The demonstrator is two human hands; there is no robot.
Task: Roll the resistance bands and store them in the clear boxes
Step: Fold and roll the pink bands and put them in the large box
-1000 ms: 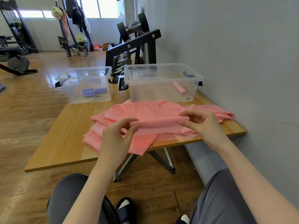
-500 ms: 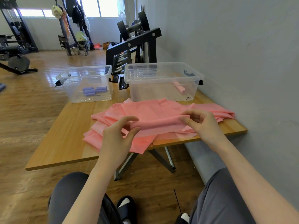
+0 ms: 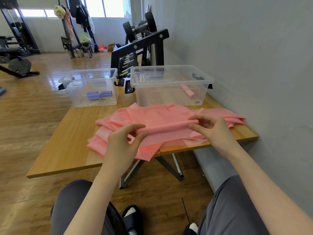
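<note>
Both hands pinch a rolled fold of the pink resistance band (image 3: pixel 166 128), which lies spread near the front right edge of the surface (image 3: pixel 67 150). The left hand (image 3: pixel 123 143) clamps the roll's left end between thumb and curled fingers; the right hand (image 3: pixel 211 128) pinches its right end likewise.

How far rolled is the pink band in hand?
Barely rolled. The pink band has only a thin roll along its near edge, pinched between left hand and right hand; the rest lies spread and rumpled on the table.
</note>
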